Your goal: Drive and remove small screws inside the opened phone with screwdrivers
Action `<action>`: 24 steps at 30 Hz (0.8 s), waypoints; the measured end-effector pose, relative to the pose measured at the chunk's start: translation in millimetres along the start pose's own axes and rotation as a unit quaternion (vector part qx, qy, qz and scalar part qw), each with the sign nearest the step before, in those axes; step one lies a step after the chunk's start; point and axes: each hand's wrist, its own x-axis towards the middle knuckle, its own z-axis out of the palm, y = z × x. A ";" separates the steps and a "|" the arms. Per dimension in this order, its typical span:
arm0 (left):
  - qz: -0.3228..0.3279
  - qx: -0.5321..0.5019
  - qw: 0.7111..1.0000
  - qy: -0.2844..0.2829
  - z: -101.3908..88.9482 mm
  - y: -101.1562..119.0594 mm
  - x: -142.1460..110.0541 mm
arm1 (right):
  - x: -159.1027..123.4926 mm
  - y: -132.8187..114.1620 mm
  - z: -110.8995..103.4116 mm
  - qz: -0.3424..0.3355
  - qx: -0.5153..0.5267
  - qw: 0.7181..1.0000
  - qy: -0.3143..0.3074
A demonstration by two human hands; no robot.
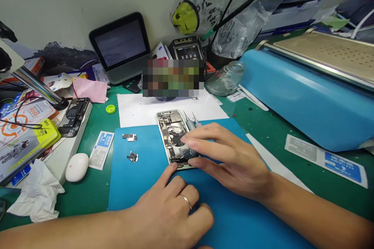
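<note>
An opened smartphone (176, 130), its inner boards and a round coil exposed, lies on a blue work mat (140, 186). My left hand (175, 214), wearing a ring, touches the phone's near edge with its index finger. Its other fingers are curled, and their tips are hidden. Over the phone's lower right, my right hand (233, 159) has thumb and fingers closed on a dark, ribbed screwdriver (190, 154); its tip is hard to make out. Right of the phone lie two grey screwdrivers (191, 123), partly covered by that hand. Two small circuit-board pieces (130, 137) rest on the mat at left.
At left are a white earbud case (77, 167), a crumpled tissue (37, 192), boxes and another opened phone (74, 116). Behind stand a display (121, 42) and a glass jar (226, 78). A blue-covered machine (292, 97) fills the right side.
</note>
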 end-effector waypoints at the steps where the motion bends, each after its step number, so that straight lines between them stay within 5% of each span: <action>1: 0.004 0.006 1.000 0.015 2.9 -0.3 -0.8 | -0.2 0.2 0.6 0.001 -0.001 1.000 0.003; 24: 0.008 0.031 0.999 0.033 10.7 -2.3 -3.5 | -2.0 2.0 5.4 0.008 0.010 0.999 0.040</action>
